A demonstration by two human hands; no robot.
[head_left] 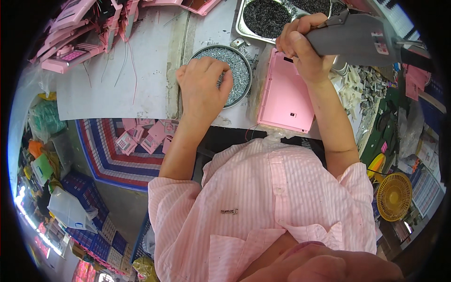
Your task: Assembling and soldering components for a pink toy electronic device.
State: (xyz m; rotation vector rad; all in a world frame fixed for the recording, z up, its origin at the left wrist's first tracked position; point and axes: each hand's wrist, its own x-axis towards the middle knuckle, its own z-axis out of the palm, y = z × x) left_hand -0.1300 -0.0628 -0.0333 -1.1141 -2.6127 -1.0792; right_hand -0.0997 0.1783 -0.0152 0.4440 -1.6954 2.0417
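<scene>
My left hand [204, 84] reaches over a round dish [249, 70] of small silvery screws [236, 70]. Its fingers curl down into the screws, and the fingertips are hidden, so anything pinched there does not show. My right hand [305, 47] is closed round the narrow end of a grey electric screwdriver [357, 40], whose body leans off to the upper right. Below that hand lies a pink plastic casing [284, 101], flat at the table's near edge with a small dark slot in it.
Metal trays [242, 30] of dark springs stand behind the dish. Pink casings with loose wires [70, 56] are piled at the far left. White and grey small parts [350, 84] lie heaped at the right. A striped bag [112, 164] with pink calculators [152, 138] sits below the table.
</scene>
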